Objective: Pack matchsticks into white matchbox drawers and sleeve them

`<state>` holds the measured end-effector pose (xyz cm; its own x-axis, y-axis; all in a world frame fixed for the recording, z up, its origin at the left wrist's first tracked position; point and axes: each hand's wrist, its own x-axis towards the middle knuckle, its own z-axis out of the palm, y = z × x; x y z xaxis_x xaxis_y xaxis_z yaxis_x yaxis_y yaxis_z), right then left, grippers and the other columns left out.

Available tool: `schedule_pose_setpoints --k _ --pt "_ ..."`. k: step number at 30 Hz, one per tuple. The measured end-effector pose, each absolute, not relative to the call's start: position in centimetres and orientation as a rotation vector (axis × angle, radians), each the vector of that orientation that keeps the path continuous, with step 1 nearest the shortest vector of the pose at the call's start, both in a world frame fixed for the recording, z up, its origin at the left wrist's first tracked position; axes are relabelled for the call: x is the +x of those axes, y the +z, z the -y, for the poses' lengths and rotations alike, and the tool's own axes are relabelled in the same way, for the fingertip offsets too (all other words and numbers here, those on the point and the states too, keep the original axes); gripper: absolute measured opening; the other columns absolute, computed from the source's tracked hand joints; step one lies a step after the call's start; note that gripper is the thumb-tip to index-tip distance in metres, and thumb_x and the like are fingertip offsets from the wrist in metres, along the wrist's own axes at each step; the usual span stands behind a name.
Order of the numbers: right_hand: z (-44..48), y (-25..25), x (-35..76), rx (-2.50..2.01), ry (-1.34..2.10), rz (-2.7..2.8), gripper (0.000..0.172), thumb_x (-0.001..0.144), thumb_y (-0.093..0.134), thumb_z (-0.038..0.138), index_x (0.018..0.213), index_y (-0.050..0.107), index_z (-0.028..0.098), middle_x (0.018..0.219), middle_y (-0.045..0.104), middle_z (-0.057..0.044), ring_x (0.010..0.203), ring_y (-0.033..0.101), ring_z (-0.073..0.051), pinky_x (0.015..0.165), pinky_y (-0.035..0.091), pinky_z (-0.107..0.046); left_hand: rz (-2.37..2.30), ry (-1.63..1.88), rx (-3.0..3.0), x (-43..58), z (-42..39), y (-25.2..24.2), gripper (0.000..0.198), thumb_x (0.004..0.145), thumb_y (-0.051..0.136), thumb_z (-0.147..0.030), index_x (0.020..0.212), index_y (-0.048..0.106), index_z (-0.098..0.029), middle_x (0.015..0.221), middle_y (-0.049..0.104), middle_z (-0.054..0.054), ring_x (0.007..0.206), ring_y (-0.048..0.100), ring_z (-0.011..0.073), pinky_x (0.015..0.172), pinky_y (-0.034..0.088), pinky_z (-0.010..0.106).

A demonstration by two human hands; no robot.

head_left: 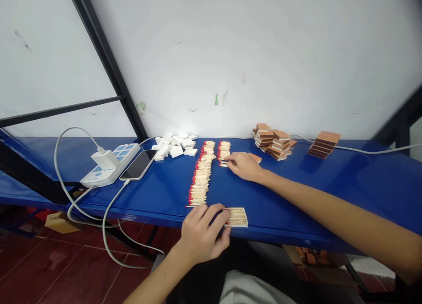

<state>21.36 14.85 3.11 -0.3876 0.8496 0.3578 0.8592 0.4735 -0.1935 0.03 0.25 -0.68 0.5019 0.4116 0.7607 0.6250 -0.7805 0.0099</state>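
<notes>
My left hand (206, 233) is closed around the left end of a small white matchbox tray (245, 217) at the table's front edge. Matches (236, 216) lie side by side inside the tray, their left ends partly hidden by my fingers. Farther back, my right hand (245, 166) has its fingertips pinched on matches at the near end of a short row of red-tipped matches (224, 149). To its left runs a longer row of matches (201, 176), heads pointing left. An orange-brown matchbox cover (255, 158) is partly hidden behind my right hand.
White matchbox trays (176, 144) are heaped at the back left. Brown matchbox covers (278, 145) stand in stacks at the back, with another stack (325, 144) farther right. A phone (138, 165) and power strip (110, 165) with white cables (104, 225) occupy the left side.
</notes>
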Motion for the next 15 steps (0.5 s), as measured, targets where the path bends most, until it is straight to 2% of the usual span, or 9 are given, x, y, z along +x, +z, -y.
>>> schedule_pose_setpoints --k 6,15 --pt "-14.91 3.08 21.33 -1.401 0.006 2.318 0.035 0.09 0.045 0.018 0.108 0.075 0.021 0.099 0.075 -0.004 0.084 0.066 -0.018 0.068 0.04 -0.026 0.872 -1.155 -2.49 0.01 -0.3 -0.75 0.021 0.087 0.053 -0.022 0.104 0.065 -0.019 0.102 0.071 0.006 0.076 0.057 0.0198 0.069 0.046 0.034" --pt "-15.15 2.82 21.53 -1.327 0.065 2.291 0.03 0.088 0.045 0.015 0.092 0.074 0.02 0.092 0.074 -0.003 0.082 0.065 -0.017 0.071 0.04 -0.026 0.866 -1.149 -2.496 -0.01 -0.34 -0.86 0.022 0.086 0.054 -0.021 0.106 0.064 -0.019 0.103 0.071 0.006 0.076 0.055 0.0207 0.069 0.045 0.034"
